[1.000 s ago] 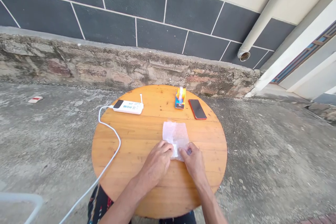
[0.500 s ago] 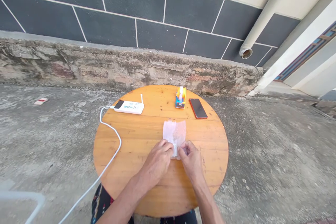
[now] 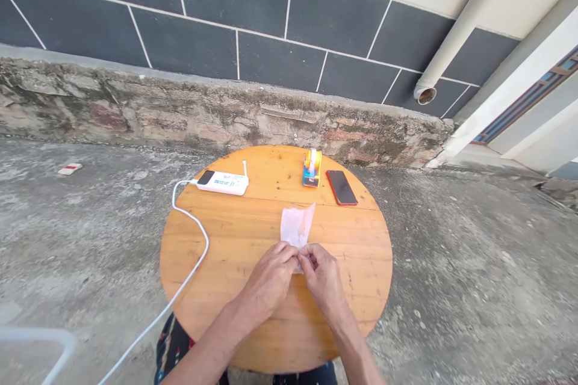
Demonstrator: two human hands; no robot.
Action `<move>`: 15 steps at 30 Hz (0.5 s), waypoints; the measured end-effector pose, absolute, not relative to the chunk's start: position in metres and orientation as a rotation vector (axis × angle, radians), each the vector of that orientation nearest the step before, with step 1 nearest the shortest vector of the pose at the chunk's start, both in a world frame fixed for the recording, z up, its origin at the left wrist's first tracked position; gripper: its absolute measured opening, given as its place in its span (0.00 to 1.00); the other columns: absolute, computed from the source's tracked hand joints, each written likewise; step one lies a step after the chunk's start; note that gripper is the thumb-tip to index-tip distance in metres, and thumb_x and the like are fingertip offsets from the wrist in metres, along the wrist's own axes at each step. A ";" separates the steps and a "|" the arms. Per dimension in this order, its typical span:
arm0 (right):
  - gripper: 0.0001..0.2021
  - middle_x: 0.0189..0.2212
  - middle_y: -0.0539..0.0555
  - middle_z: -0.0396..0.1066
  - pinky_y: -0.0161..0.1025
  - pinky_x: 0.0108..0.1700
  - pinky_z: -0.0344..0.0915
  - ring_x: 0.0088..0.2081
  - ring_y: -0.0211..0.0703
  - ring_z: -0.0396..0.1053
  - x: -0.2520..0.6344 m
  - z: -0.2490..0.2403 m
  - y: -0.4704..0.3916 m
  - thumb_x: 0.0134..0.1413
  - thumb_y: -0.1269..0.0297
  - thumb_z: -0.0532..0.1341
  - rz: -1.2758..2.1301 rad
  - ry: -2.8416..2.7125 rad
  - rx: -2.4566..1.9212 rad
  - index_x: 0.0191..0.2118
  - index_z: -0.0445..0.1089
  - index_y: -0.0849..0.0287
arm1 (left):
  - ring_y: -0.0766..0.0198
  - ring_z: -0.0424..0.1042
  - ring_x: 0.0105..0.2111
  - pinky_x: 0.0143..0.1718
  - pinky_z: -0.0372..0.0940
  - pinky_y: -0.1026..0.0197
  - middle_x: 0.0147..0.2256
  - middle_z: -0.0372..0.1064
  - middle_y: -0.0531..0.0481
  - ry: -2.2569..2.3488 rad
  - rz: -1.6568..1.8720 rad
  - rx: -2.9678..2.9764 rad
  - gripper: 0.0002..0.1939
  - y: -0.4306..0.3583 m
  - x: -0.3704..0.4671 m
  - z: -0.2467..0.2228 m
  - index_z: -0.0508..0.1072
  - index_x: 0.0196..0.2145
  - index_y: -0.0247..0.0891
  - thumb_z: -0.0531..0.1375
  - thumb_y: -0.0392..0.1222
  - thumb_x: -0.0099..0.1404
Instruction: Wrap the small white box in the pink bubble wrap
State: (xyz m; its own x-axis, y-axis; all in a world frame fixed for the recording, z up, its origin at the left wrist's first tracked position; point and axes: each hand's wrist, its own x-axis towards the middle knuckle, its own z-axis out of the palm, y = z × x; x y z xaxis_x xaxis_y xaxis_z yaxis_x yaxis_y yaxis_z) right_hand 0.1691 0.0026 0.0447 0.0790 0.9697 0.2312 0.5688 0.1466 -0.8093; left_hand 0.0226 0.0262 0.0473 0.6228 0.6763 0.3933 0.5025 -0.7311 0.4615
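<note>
A thin, pinkish, translucent wrapping sheet (image 3: 295, 225) lies near the middle of the round wooden table (image 3: 217, 264). Its right side is folded inward, and the upper right corner sticks up in a point. My left hand (image 3: 274, 269) presses on the sheet's lower left part with fingers bent together. Close against it, my right hand (image 3: 322, 272) pinches the folded edge between thumb and fingers. The fingertips of both hands nearly meet and hide most of the sheet's lower end, along with whatever lies under the fold.
Behind the sheet stands a yellow and blue tape dispenser (image 3: 312, 169). A red-edged phone (image 3: 342, 187) lies to its right. At the back left is a white power strip (image 3: 223, 183), its white cable (image 3: 205, 228) running off the table's left side. A stone-based wall (image 3: 217, 111) rises behind.
My right hand has moved left, carrying the sheet's right side inward over the middle. The whitish item that showed between my hands is now covered. My left hand has stayed in place.
</note>
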 end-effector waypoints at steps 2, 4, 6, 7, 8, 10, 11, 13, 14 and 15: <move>0.07 0.27 0.51 0.71 0.33 0.31 0.63 0.28 0.39 0.68 0.170 0.045 0.002 0.56 0.67 0.54 0.607 -1.609 -1.533 0.34 0.69 0.59 | 0.58 0.64 0.41 0.43 0.66 0.54 0.40 0.68 0.46 0.996 0.826 2.550 0.13 0.024 0.022 0.046 0.72 0.37 0.36 0.50 0.26 0.64; 0.10 0.28 0.53 0.72 0.34 0.32 0.64 0.28 0.40 0.68 0.170 0.044 0.002 0.56 0.67 0.54 0.585 -1.612 -1.543 0.40 0.69 0.61 | 0.57 0.63 0.43 0.43 0.66 0.53 0.43 0.66 0.45 1.080 0.844 2.563 0.15 0.022 0.021 0.044 0.72 0.39 0.37 0.49 0.27 0.64; 0.15 0.30 0.54 0.72 0.35 0.32 0.66 0.28 0.41 0.69 0.168 0.043 0.002 0.56 0.67 0.54 0.551 -1.609 -1.548 0.49 0.66 0.64 | 0.57 0.63 0.43 0.41 0.66 0.55 0.44 0.64 0.44 1.144 0.839 2.562 0.15 0.021 0.020 0.043 0.73 0.39 0.38 0.49 0.27 0.64; 0.18 0.30 0.54 0.72 0.35 0.32 0.66 0.28 0.41 0.70 0.167 0.042 0.002 0.56 0.67 0.53 0.533 -1.608 -1.553 0.51 0.64 0.65 | 0.57 0.64 0.42 0.39 0.66 0.56 0.42 0.64 0.45 1.150 0.830 2.555 0.15 0.020 0.020 0.043 0.73 0.39 0.38 0.48 0.27 0.64; 0.19 0.31 0.55 0.72 0.36 0.32 0.67 0.28 0.41 0.70 0.166 0.042 0.001 0.56 0.67 0.53 0.517 -1.611 -1.561 0.53 0.63 0.65 | 0.58 0.64 0.41 0.38 0.66 0.58 0.40 0.64 0.45 1.143 0.822 2.543 0.15 0.020 0.020 0.043 0.73 0.38 0.37 0.48 0.27 0.64; 0.21 0.31 0.55 0.73 0.36 0.32 0.67 0.29 0.42 0.71 0.163 0.042 -0.002 0.56 0.68 0.52 0.493 -1.612 -1.576 0.55 0.61 0.65 | 0.60 0.64 0.40 0.38 0.66 0.60 0.38 0.64 0.47 1.117 0.812 2.521 0.14 0.020 0.020 0.043 0.73 0.37 0.37 0.49 0.27 0.65; 0.22 0.32 0.56 0.73 0.37 0.32 0.68 0.30 0.43 0.72 0.162 0.043 -0.004 0.56 0.68 0.51 0.492 -1.612 -1.572 0.56 0.60 0.65 | 0.60 0.64 0.39 0.38 0.65 0.60 0.37 0.65 0.47 1.108 0.814 2.513 0.14 0.020 0.020 0.044 0.73 0.36 0.37 0.49 0.27 0.65; 0.24 0.35 0.57 0.74 0.38 0.35 0.69 0.32 0.43 0.72 0.163 0.044 -0.010 0.57 0.68 0.51 0.513 -1.615 -1.526 0.59 0.57 0.65 | 0.61 0.64 0.39 0.38 0.65 0.61 0.36 0.65 0.48 1.098 0.822 2.506 0.14 0.020 0.021 0.045 0.73 0.36 0.37 0.49 0.27 0.65; 0.24 0.37 0.57 0.74 0.38 0.37 0.69 0.34 0.43 0.73 0.164 0.045 -0.013 0.57 0.68 0.51 0.532 -1.615 -1.491 0.60 0.55 0.64 | 0.61 0.64 0.38 0.38 0.65 0.61 0.36 0.65 0.48 1.097 0.823 2.506 0.14 0.020 0.021 0.045 0.73 0.37 0.38 0.49 0.27 0.65; 0.25 0.39 0.57 0.74 0.39 0.39 0.69 0.36 0.43 0.73 0.165 0.046 -0.015 0.58 0.68 0.50 0.555 -1.615 -1.455 0.61 0.54 0.64 | 0.61 0.63 0.38 0.37 0.64 0.61 0.36 0.65 0.48 1.096 0.823 2.509 0.14 0.020 0.021 0.045 0.73 0.37 0.38 0.49 0.27 0.65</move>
State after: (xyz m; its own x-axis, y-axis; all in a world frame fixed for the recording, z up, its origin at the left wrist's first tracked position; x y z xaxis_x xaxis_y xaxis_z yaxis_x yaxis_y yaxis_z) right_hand 0.1654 -0.0152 0.0459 0.0594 0.9512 0.3028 0.5647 0.2181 -0.7960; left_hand 0.0209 0.0201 0.0447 0.5494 0.7401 0.3879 0.5794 -0.6719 0.4614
